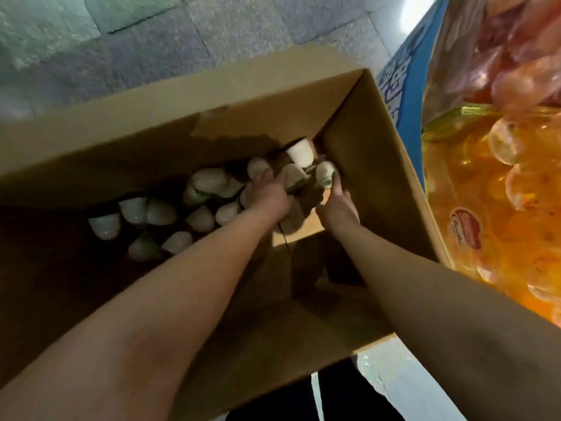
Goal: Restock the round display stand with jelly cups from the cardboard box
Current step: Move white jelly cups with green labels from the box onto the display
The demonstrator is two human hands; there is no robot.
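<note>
Both hands are reaching deep into the cardboard box [373, 165], the left hand [267, 194] and right hand [337, 205] closing together around a cluster of white jelly cups [299, 165] at the far right corner. Many loose cups [158, 212] are still lying on the box floor to the left, so I judge plenty of restocking is remaining. The box is sitting on grey stone paving [121, 41], with the display stand [501, 192] of orange cups just right.

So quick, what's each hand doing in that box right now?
Left hand: down in the cardboard box, fingers curled among the jelly cups; whether it grips one cannot be told.
Right hand: closed on a jelly cup.
</note>
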